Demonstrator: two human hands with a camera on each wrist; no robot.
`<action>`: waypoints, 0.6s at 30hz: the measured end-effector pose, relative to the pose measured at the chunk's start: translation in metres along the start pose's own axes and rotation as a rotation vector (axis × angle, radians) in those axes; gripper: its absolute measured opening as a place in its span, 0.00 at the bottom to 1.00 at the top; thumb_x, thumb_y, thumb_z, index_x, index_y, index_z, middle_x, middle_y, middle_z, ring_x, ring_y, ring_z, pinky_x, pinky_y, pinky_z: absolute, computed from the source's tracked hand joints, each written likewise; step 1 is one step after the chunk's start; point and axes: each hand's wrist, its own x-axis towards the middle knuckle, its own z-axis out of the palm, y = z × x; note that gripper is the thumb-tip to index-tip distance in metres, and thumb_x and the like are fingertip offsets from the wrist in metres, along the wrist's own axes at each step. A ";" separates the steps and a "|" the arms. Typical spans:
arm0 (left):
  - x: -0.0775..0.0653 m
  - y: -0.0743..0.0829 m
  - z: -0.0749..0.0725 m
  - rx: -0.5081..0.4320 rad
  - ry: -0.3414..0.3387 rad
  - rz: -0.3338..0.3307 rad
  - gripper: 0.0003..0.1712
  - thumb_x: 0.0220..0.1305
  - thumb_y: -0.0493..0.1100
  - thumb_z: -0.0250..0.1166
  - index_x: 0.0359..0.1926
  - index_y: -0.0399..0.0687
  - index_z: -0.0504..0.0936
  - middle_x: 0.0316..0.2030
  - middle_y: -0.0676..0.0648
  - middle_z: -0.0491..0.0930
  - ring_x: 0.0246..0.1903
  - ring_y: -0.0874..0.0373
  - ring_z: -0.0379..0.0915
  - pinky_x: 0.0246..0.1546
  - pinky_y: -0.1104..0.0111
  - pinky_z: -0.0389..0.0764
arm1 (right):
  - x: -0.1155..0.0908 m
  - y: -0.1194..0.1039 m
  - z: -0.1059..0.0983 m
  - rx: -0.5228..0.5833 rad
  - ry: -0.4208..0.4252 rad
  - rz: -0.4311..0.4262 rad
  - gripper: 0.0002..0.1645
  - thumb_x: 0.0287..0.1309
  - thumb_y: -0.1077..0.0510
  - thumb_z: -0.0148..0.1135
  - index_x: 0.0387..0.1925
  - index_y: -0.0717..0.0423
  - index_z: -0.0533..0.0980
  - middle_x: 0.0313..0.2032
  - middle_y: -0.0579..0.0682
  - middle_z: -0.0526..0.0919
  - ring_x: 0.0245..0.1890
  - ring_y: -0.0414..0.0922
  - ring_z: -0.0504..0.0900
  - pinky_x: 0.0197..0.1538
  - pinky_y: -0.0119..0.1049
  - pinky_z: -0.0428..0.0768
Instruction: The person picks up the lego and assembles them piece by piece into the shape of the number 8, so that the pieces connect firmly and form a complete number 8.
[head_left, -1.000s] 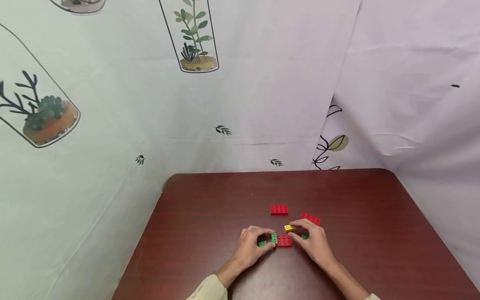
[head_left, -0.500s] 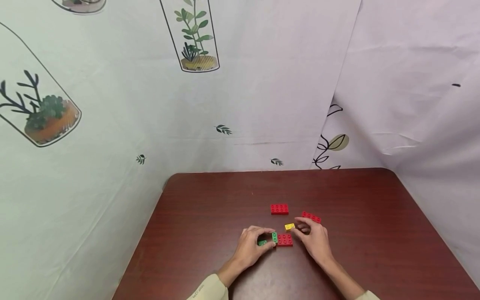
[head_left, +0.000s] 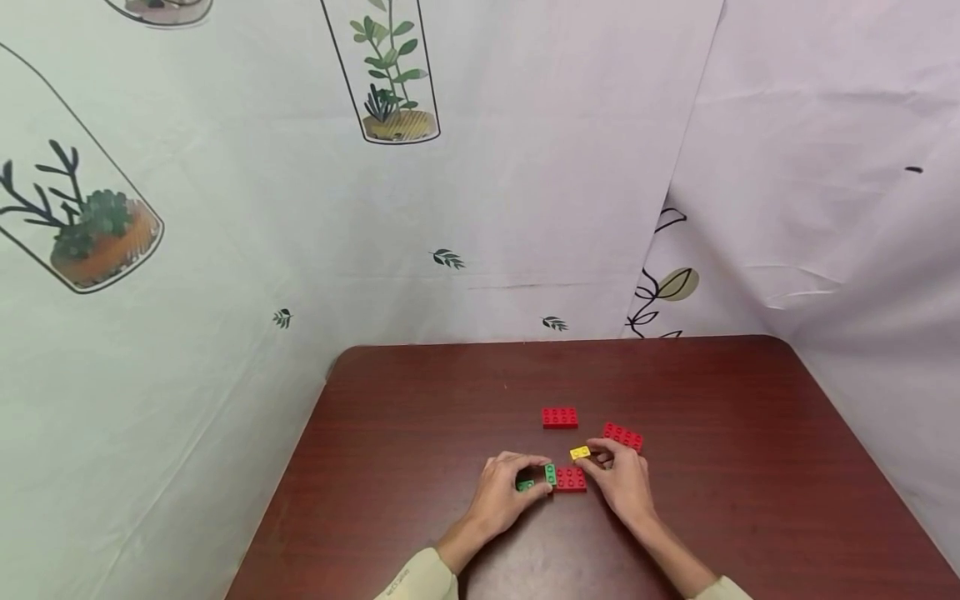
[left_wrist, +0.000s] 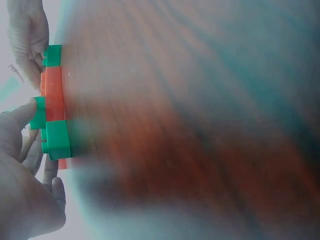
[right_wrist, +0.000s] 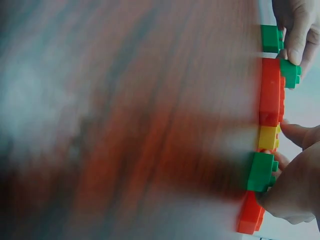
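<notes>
- While the left hand (head_left: 501, 490) is pinching the upper green brick (head_left: 551, 475) on the left end of the near red brick (head_left: 572, 479), the right hand (head_left: 621, 482) is pinching the yellow brick (head_left: 580, 452) between thumb and forefinger.
- The yellow brick is sitting just beyond the near red brick's right end; whether it is bearing fully on the tabletop (head_left: 405, 417) is not settling clearly from these views.
- A second green brick (head_left: 526, 486) is lying within the left hand's curve; a third green brick (right_wrist: 261, 171) is standing close by the right hand.
- Farther off, the far red brick (head_left: 560, 417) and the angled red brick (head_left: 623, 436) are lying apart.
- Handling, by judgement: the bricks are looking like light, stiff, smooth plastic, hardly fragile; opposite side walls, below the studs, are offering the best hold.
- The tabletop is showing dark reddish grain and a nearside sheen; loose bricks may be sliding easily under pressure.
- Behind, a pale sheet (head_left: 525, 167) with plant prints is hanging, creasing toward the right.
</notes>
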 end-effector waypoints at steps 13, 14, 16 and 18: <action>0.001 -0.001 0.001 -0.002 0.002 0.007 0.19 0.65 0.54 0.77 0.56 0.61 0.90 0.50 0.61 0.88 0.52 0.63 0.78 0.55 0.59 0.72 | 0.001 -0.001 0.003 -0.017 0.003 -0.014 0.20 0.52 0.60 0.84 0.47 0.62 0.89 0.35 0.49 0.89 0.34 0.43 0.81 0.37 0.34 0.79; 0.001 -0.001 0.001 -0.002 0.001 0.008 0.19 0.65 0.54 0.77 0.56 0.61 0.90 0.50 0.61 0.88 0.52 0.63 0.78 0.55 0.59 0.72 | 0.002 -0.001 0.004 -0.018 0.000 -0.014 0.20 0.52 0.60 0.84 0.46 0.62 0.89 0.34 0.49 0.89 0.34 0.43 0.80 0.37 0.33 0.78; 0.001 -0.001 0.001 0.000 0.001 0.009 0.19 0.65 0.54 0.77 0.56 0.61 0.90 0.50 0.61 0.88 0.52 0.63 0.78 0.55 0.59 0.72 | 0.003 0.000 0.004 -0.017 -0.004 -0.016 0.20 0.52 0.60 0.85 0.46 0.62 0.89 0.34 0.48 0.89 0.33 0.42 0.80 0.36 0.33 0.78; 0.002 -0.001 0.001 0.001 -0.002 0.007 0.19 0.65 0.54 0.77 0.56 0.61 0.90 0.50 0.61 0.88 0.52 0.63 0.78 0.55 0.58 0.72 | 0.004 0.000 0.004 -0.021 -0.007 -0.021 0.20 0.51 0.59 0.85 0.46 0.61 0.89 0.33 0.48 0.88 0.33 0.41 0.79 0.35 0.32 0.77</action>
